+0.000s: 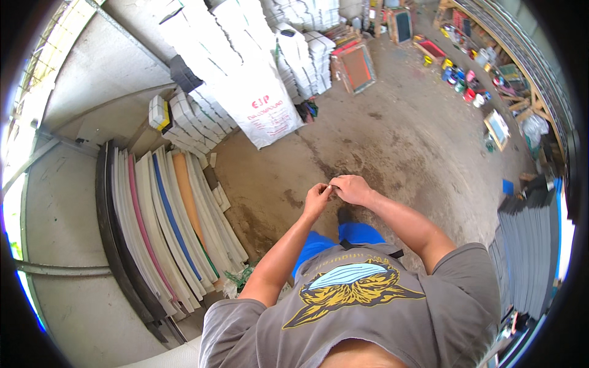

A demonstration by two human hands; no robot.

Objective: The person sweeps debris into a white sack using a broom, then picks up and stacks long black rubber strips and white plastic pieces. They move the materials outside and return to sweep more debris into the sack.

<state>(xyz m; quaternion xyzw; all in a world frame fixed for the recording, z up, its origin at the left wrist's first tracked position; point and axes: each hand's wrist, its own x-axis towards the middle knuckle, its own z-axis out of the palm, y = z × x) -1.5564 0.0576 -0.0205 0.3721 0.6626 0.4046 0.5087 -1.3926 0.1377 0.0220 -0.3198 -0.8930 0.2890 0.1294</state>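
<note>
In front of my waist, my left hand (318, 197) and my right hand (352, 189) meet at the fingertips. The left thumb and fingers are pinched together, pointing up toward the right hand. My right hand is curled, its fingers bent down against the left fingertips. Anything between them is too small or too hidden to name. Below the hands show my blue trousers (362, 232) and a dark shoe (344, 214) on the stained concrete floor (417, 159).
Upright foam sheets (161, 214) lean at the left. Ahead stand a white printed sack (265, 116) and stacked white bundles (199, 119). Framed screens (354, 67) lie farther off, with small paint pots (469, 95) at far right. Grey sheets (527, 251) are stacked at right.
</note>
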